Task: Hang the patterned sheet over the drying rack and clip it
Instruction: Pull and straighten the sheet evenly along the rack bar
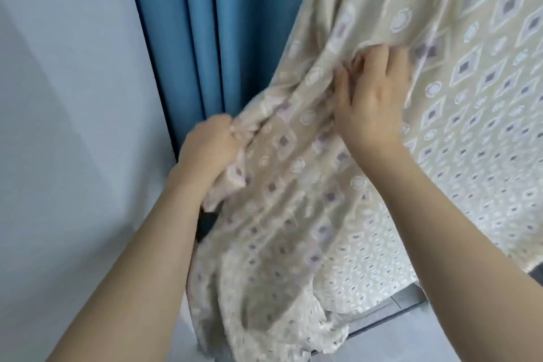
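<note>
Both bare hands raised, forearms reaching up from the lower edge

The left hand (207, 145) is a closed fist, knuckles up, with beige diamond-patterned sheet fabric (293, 185) bunched inside its curled fingers. The right hand (371, 103), higher and well apart, shows its back; its fingertips curl into a fold of that fabric just beyond them.

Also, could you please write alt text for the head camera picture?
Two bare hands spread a beige patterned sheet that is draped over something hidden. The left hand grips a bunched edge; the right hand rests on the cloth, fingertips hidden in a fold. A blue curtain hangs behind.
</note>
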Tool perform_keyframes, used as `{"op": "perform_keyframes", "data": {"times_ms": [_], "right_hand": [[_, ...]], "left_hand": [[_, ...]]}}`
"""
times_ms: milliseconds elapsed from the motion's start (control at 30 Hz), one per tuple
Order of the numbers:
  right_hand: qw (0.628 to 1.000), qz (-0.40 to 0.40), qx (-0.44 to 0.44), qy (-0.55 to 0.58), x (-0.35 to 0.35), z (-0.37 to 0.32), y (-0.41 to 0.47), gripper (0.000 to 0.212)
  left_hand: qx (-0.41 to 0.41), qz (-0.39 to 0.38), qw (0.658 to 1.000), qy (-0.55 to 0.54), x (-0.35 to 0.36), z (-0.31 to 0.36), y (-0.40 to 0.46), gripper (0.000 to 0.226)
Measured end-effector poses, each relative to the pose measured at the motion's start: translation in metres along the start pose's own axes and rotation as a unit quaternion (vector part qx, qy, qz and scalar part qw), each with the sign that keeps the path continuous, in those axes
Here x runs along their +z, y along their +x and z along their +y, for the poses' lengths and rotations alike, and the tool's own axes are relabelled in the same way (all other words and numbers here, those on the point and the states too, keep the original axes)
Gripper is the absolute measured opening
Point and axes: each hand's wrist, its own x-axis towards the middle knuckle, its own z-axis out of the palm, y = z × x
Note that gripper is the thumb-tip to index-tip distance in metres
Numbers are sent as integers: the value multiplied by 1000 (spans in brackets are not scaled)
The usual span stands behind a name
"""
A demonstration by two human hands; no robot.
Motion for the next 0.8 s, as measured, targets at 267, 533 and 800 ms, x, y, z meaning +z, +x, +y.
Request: {"op": "perform_keyframes", "data": {"times_ms": [267, 533, 800], "right_hand": [[955, -173, -214, -114, 4, -44, 19, 79], [899, -232, -300, -219, 21, -35, 33, 24], [889, -172, -407, -117, 7, -12, 12, 31]], "left_hand": [[104, 260, 938, -206, -99, 33, 17, 18], [21, -187, 982, -26, -56, 3, -27, 34], [-60, -82, 995, 17, -1, -6, -27, 47]]}}
